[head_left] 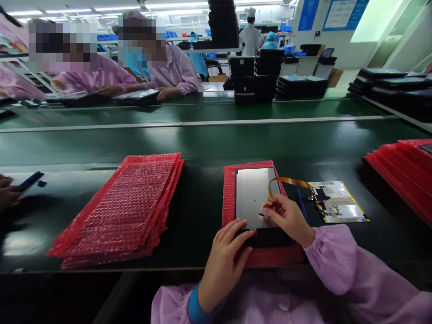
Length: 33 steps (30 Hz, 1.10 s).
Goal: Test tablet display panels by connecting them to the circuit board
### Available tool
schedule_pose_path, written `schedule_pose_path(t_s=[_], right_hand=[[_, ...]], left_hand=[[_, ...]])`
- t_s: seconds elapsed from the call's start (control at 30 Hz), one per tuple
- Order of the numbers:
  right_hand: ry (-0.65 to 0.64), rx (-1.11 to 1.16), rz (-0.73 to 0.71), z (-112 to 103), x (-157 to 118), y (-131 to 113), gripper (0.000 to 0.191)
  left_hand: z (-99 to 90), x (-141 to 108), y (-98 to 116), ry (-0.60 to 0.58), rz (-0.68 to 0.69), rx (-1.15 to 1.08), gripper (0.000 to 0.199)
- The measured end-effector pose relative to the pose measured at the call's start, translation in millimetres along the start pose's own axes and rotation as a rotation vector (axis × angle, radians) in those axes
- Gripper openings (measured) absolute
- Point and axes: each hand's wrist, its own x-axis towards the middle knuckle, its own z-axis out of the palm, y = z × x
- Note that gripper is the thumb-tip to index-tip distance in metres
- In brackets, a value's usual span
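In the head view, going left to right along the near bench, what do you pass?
Another person's hand with a dark tool → stack of red bubble-wrap sheets → left hand → right hand → circuit board → second red stack.

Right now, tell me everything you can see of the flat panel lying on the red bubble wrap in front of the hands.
The flat panel is a thin rectangle with a dull silver-grey, metal-looking back and a dark border, wider along the near edge. It lies flat on a red bubble-wrap sheet on the dark workbench. An orange flex ribbon loops from its right side to a small circuit board beside it. The left hand presses its near edge; the right hand pinches the ribbon's end on its surface.
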Motion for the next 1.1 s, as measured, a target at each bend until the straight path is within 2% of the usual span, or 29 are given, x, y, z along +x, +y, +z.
schedule_pose_path(t_s=[0.27, 0.4, 0.63, 1.1], right_hand=[[-0.178, -0.017, 0.04, 14, 4, -11, 0.017], [-0.222, -0.035, -0.004, 21, 2, -17, 0.012], [-0.254, -0.083, -0.04, 22, -2, -12, 0.012], [-0.263, -0.127, -0.041, 21, -2, -13, 0.013]], left_hand=[[-3.0, 2, -1, -0.066, -0.089, -0.157, 0.031], [0.1, 0, -1, 0.0, -0.066, -0.159, 0.024], [4.9, -5, 3, 0.173, 0.092, -0.009, 0.022], [5.8, -5, 7, 0.243, 0.119, 0.035, 0.021]])
